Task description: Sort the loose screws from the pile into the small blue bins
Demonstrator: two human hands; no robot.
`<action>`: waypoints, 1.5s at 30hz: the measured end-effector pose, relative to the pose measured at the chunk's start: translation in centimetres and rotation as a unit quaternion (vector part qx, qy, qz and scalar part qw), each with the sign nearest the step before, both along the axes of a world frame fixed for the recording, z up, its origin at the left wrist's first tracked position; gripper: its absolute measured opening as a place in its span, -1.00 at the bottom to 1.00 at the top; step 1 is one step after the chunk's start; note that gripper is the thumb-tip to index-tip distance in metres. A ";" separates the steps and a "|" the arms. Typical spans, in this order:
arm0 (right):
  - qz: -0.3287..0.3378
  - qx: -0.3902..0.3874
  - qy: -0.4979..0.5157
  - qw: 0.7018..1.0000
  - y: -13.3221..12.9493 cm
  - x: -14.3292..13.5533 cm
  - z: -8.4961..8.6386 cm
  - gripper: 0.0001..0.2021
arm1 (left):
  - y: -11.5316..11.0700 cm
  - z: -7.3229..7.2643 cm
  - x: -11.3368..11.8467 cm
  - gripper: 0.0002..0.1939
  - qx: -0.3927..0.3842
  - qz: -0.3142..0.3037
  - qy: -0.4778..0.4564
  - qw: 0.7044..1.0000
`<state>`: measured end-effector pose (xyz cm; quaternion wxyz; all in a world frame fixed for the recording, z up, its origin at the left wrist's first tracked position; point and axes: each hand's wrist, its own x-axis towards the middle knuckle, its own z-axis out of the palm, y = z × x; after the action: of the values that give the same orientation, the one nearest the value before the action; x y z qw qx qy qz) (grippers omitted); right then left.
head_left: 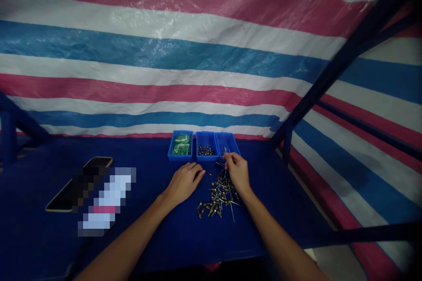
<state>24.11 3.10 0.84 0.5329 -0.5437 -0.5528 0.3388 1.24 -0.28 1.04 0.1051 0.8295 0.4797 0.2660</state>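
Observation:
My right hand (238, 172) is at the near edge of the right blue bin (233, 141), its thumb and fingers pinched together. Whatever sits between the fingertips is too small to make out. Thin silvery metal pins (224, 150) show in that bin beside the fingers. Below the hand, a loose pile of small metal pieces (219, 196) spreads over the blue table; several have thin shafts and brass-coloured ends. My left hand (185, 181) lies palm down on the table left of the pile, fingers loosely extended and thumb apart, holding nothing.
The middle blue bin (198, 145) holds short metal pieces; the left blue bin (170, 151) holds green-and-white packets or boards. A phone (99, 163) and a blurred-out pale object (112, 193) lie at left on the table (184, 237). Blue frame bars (316, 83) and striped sheeting (165, 57) surround it.

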 end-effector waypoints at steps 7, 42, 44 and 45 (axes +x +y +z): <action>-0.028 -0.023 0.048 0.998 0.4 0.2 -0.5 -0.60 | 0.0 0.2 0.0 -0.70 -0.008 0.000 0.000 1.000; -0.083 -0.061 0.147 0.984 0.9 0.7 -0.3 -0.63 | -0.1 0.1 0.0 -0.68 -0.004 -0.002 -0.003 1.000; -0.081 -0.066 0.153 0.983 0.9 0.7 -0.4 -0.63 | -0.1 0.1 0.0 -0.68 -0.002 -0.001 -0.003 1.000; -0.081 -0.069 0.157 0.982 0.9 0.7 -0.4 -0.63 | -0.1 0.1 0.0 -0.68 -0.002 -0.001 -0.004 1.000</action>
<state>24.81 4.00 0.46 0.6001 -0.5621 -0.3919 0.4127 1.22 -0.37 1.17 0.1088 0.8286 0.4794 0.2678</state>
